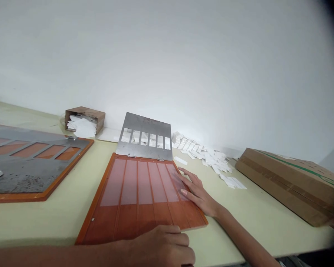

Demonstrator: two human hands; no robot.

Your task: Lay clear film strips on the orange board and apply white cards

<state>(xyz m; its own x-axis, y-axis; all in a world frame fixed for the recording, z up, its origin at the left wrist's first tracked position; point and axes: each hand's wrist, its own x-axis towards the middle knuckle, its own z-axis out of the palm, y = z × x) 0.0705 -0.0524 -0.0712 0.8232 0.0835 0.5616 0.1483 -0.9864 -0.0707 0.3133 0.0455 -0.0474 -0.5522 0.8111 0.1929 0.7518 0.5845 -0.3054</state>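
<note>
A reddish-brown board [125, 220] with lengthwise grooves lies in front of me. Side by side in its lanes sit several translucent whitish strips [129, 174]. From the board's far edge a hinged metal plate [147, 124] with rectangular windows stands raised, leaning back. My right hand [196, 191] rests at the board's right side, fingers spread over the rightmost strip. My left hand [169, 246] is at the near edge, fingers curled closed; whatever they may hold is hidden.
Left is a second board [41, 196] with its metal plate [25, 172] lowered. A carton [85, 109] of white pieces stands at the back. Loose white pieces [214, 159] lie behind right, near a large cardboard box [289, 181]. A wall [167, 66] bounds the table [61, 218].
</note>
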